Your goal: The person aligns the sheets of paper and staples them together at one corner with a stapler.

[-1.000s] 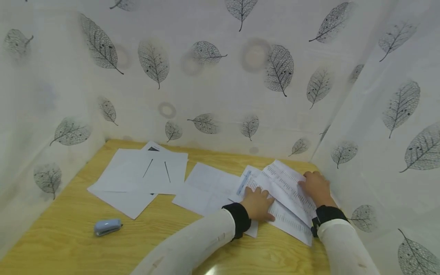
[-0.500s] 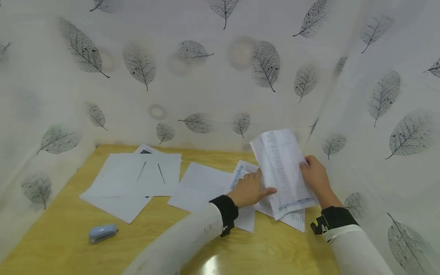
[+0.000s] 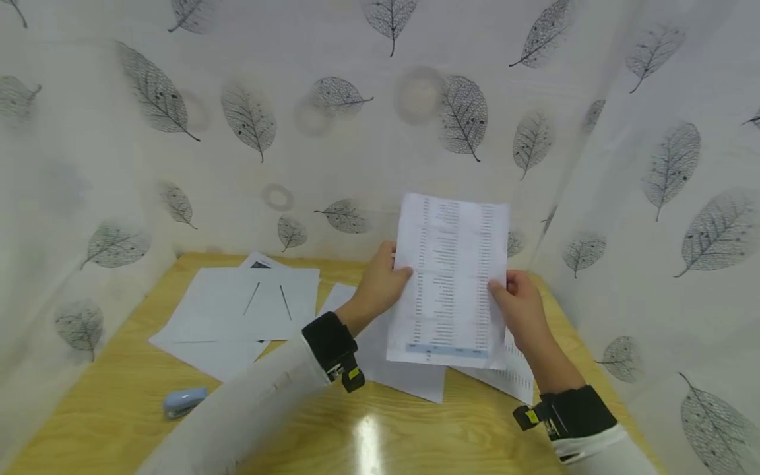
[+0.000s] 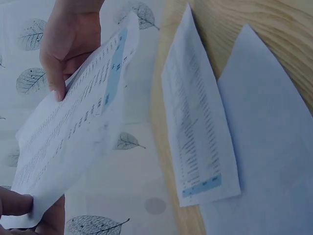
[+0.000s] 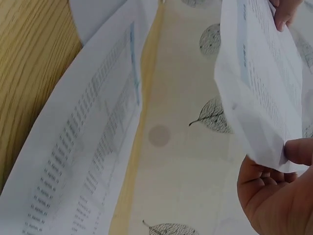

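A printed sheet of paper (image 3: 451, 277) is held up in front of the person, rows of text on its face and a blue band near its lower edge. My left hand (image 3: 380, 280) pinches its left edge, thumb on the front. On the opposite edge my right hand (image 3: 522, 310) grips it the same way, as the right wrist view also shows with the thumb over a bent corner. Below, a second printed sheet (image 4: 198, 122) with a blue band lies on the table, overlapping a plain white sheet (image 4: 264, 132).
At the table's left lie several white sheets (image 3: 220, 297), the top one bearing two dark slanting lines. A light blue stapler (image 3: 185, 401) rests at the front left of the wooden table (image 3: 309, 435). Leaf-patterned white curtains (image 3: 332, 158) surround the back and sides.
The printed sheet has risen off the pile and turned upright, blue band downward. My left hand has left the papers on the table and now holds the sheet's left edge.
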Tool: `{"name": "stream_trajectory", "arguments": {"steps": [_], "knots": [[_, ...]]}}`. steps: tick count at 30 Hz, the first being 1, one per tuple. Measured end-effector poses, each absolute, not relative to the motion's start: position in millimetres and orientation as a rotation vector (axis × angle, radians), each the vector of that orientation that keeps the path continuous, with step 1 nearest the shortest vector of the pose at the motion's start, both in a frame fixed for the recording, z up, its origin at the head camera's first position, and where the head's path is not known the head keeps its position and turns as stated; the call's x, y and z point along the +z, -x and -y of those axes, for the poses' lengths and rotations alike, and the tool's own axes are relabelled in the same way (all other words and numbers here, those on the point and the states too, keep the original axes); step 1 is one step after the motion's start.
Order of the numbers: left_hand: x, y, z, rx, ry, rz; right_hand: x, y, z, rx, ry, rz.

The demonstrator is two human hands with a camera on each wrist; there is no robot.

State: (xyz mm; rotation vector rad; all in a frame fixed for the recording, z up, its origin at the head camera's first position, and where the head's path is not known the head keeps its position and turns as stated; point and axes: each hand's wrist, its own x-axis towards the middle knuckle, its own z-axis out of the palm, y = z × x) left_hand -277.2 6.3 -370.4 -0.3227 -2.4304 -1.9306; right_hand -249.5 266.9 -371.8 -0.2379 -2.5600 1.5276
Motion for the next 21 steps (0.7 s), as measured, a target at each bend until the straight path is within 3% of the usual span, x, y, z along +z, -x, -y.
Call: {"name": "stream_trajectory", "arguments": {"steps": [11, 21], "knots": [[-345.7, 224.3, 67.8, -1.711, 0.217, 2.598, -359.4, 211.6, -216.0, 1.778, 0.161, 2.599], [-365.7, 170.7, 109.0, -1.708, 0.108, 2.71, -369.5, 173.5, -184.4, 1.833, 0.042, 2.687]]}}
